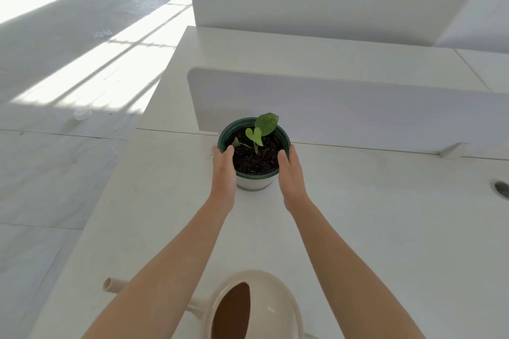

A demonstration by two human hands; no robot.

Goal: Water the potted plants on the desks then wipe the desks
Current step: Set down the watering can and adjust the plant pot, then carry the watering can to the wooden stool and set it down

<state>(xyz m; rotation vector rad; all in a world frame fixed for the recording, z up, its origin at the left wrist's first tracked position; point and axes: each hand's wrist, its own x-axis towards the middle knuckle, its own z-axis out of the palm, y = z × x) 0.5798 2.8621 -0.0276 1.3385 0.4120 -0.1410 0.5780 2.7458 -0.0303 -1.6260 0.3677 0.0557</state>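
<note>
A small plant with a few green leaves grows in dark soil in a dark green pot [254, 172] that stands on the white desk [358, 228], close to a low divider panel. My left hand [223, 166] clasps the pot's left side and my right hand [292, 170] clasps its right side, thumbs over the rim. A cream watering can [264, 308] stands at the desk's near edge between my forearms, its spout [111, 285] pointing left.
A white divider panel [344, 107] runs across the desk just behind the pot. A round cable hole [501, 188] sits at the desk's right. The desk's left edge drops to a pale sunlit floor [55, 91]. A white wall rises behind the far desk.
</note>
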